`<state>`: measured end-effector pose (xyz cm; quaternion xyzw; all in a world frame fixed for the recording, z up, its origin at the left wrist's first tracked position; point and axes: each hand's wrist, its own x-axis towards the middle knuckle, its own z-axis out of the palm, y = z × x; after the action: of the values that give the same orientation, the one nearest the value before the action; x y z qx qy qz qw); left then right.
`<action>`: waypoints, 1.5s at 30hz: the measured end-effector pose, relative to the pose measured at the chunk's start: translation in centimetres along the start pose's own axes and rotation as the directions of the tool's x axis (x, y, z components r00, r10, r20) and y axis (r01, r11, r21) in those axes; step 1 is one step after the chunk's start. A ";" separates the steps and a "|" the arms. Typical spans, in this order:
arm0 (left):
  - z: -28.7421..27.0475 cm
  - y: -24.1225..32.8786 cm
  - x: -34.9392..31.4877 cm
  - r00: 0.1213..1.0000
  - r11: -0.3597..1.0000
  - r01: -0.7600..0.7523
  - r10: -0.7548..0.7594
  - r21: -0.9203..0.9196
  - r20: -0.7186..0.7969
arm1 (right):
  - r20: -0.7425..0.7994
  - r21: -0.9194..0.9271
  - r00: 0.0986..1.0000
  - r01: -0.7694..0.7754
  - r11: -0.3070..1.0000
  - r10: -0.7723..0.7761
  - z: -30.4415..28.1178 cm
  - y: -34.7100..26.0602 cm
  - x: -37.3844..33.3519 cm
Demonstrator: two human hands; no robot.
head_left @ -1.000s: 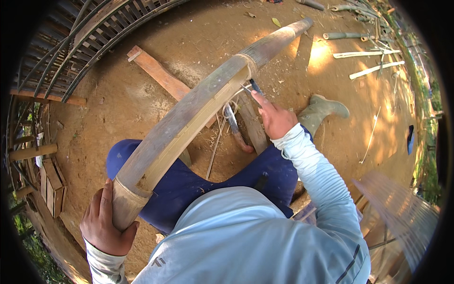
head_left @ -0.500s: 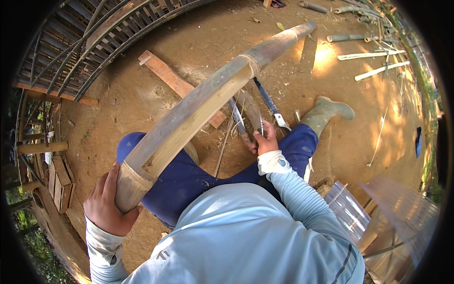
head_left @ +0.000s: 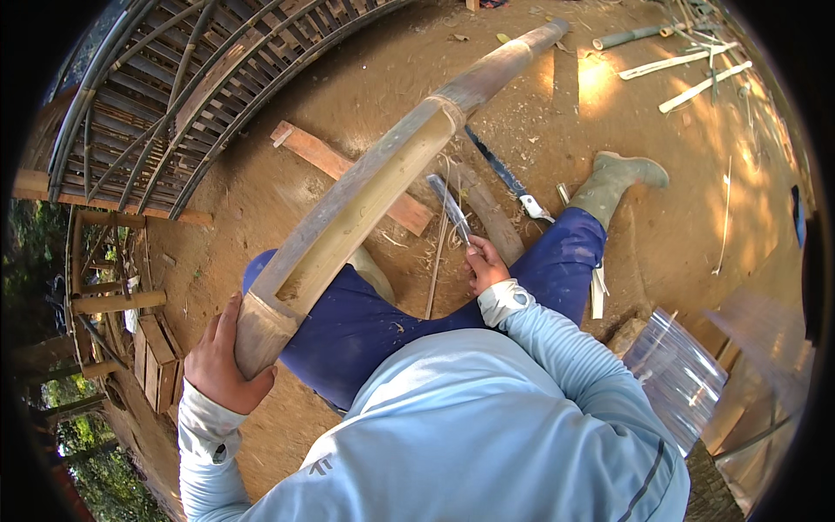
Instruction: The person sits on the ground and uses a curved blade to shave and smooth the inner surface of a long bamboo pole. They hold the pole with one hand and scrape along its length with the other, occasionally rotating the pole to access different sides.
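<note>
A long bamboo pole (head_left: 348, 191) slants from my left side toward the far right, propped across my left thigh. Between two of its joints a long opening is cut into its wall. Around its near end my left hand (head_left: 228, 358) is wrapped, thumb on one side and fingers on the other. Between my legs, my right hand (head_left: 488, 266) closes on the handle of a machete (head_left: 450, 207), whose blade points away from me. A handsaw (head_left: 500, 170) with a dark blade and white handle lies beyond, beside a short wooden piece (head_left: 483, 204).
A reddish board (head_left: 348, 178) lies under the pole. A slatted bamboo structure (head_left: 187, 96) stands at the far left, with a wooden crate (head_left: 158, 364) nearer. Split bamboo strips (head_left: 678, 63) lie far right. Clear plastic sheeting (head_left: 677, 370) is at my right.
My right hand has let go of a small thin pointed object and taken the machete's handle. My left hand stays on the bamboo pole. The whole view has shifted slightly.
</note>
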<state>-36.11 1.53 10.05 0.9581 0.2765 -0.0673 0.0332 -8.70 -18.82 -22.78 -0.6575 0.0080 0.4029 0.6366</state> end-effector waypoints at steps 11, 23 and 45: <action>-2.7 -0.4 1.8 0.933 0.985 0.129 -0.081 -0.117 0.351 | 0.085 0.141 0.990 -0.121 0.983 0.110 1.2 -0.2 3.5; -1.8 1.5 -0.3 0.924 0.964 0.223 -0.161 -0.145 0.347 | -0.020 0.495 0.999 0.051 0.868 -0.048 11.2 -11.9 4.3; 2.1 2.6 -6.0 0.959 0.950 0.186 -0.121 -0.251 0.255 | 0.122 0.260 0.946 0.263 0.929 -0.301 12.4 -7.4 5.4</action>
<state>-40.03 -4.04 8.92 0.9049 0.3514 -0.1444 0.1918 -7.59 -4.26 -17.93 -0.5355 -0.0892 0.3545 0.7614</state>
